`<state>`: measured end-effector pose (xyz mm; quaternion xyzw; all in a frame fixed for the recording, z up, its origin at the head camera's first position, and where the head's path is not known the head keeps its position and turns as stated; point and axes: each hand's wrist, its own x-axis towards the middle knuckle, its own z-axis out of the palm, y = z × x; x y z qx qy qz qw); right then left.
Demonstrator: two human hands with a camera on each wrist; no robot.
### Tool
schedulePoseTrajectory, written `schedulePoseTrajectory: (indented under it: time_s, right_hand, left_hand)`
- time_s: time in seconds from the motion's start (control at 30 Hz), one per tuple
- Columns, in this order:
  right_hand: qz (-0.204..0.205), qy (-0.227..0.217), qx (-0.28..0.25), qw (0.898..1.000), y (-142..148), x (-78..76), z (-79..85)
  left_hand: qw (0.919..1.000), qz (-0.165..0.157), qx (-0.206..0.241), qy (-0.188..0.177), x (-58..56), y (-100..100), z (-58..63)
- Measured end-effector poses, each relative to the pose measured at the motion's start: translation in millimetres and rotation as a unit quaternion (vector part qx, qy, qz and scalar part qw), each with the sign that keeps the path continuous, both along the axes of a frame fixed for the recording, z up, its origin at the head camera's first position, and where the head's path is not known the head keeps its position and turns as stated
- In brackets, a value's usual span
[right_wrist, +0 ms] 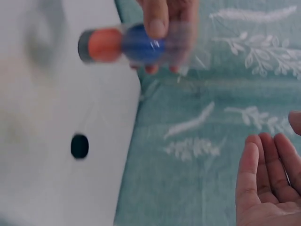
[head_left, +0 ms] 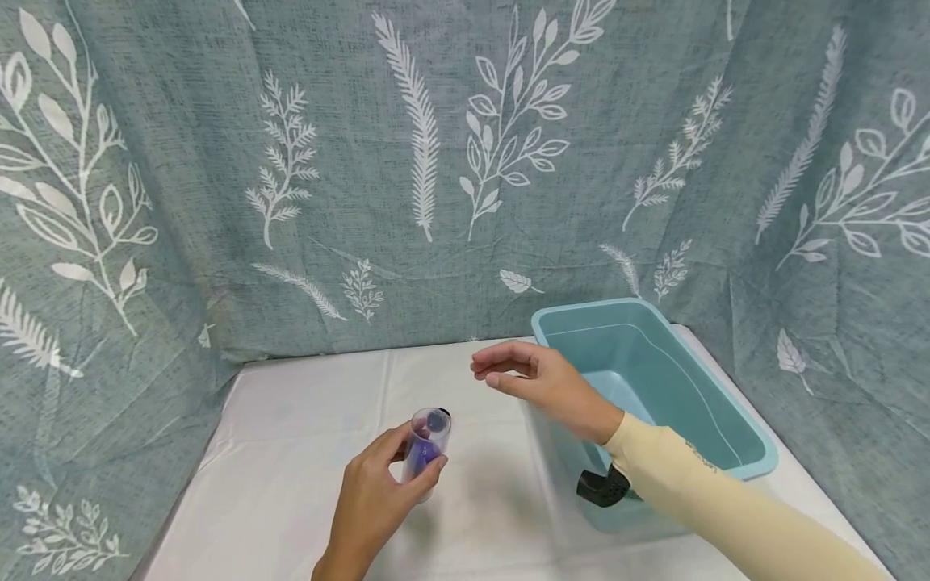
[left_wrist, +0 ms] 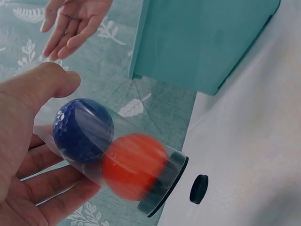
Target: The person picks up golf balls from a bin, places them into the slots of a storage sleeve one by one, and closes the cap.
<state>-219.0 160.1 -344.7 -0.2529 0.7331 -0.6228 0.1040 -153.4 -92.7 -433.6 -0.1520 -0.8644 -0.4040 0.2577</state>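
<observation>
My left hand (head_left: 381, 488) grips a clear plastic tube (head_left: 417, 468) between thumb and fingers, close over the white table. Inside the tube a dark blue golf ball (left_wrist: 83, 129) sits above an orange ball (left_wrist: 134, 165). A dark cap (left_wrist: 157, 188) closes the tube's lower end; the upper end shows a bare rim. Just beyond the tube, a small black cap (left_wrist: 199, 189) lies on the cloth. Held in the air beside the bin's left rim, my right hand (head_left: 545, 383) has its fingers extended and nothing in it.
A teal plastic bin (head_left: 697, 379) stands on the right of the white-covered table (head_left: 291, 452), partly behind my right forearm. Blue-green leaf-patterned curtains (head_left: 349, 161) hang behind and at both sides. A black wrist camera (head_left: 603, 488) hangs under my right wrist.
</observation>
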Motion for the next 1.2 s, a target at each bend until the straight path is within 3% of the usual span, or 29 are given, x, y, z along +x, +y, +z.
schedulePoseTrajectory:
  time_s: [0.2,0.37,0.63,0.83,1.2]
  right_hand:
    - [-0.029,0.012,0.017,0.999,24.5,-12.9,9.0]
    - [-0.057,-0.004,0.031,0.998,49.7,-25.2,13.0]
    - [-0.095,-0.031,0.103,0.99,88.8,-41.8,4.5]
    - [-0.084,-0.084,0.154,0.981,111.4,-52.7,-14.9]
    - [-0.024,-0.157,0.226,0.961,124.7,-64.6,-44.7]
  left_hand:
    - [1.0,0.002,0.0,0.007,-3.5,-4.4,-4.8]
    - [1.0,0.001,0.0,0.003,-3.7,-6.4,-7.4]
    - [0.9999,0.009,0.0,-0.01,-3.5,-8.9,-14.5]
    - [0.9996,0.01,0.007,-0.026,-3.9,-11.8,-18.7]
    - [0.9998,0.011,0.002,-0.016,-7.0,-15.6,-22.4]
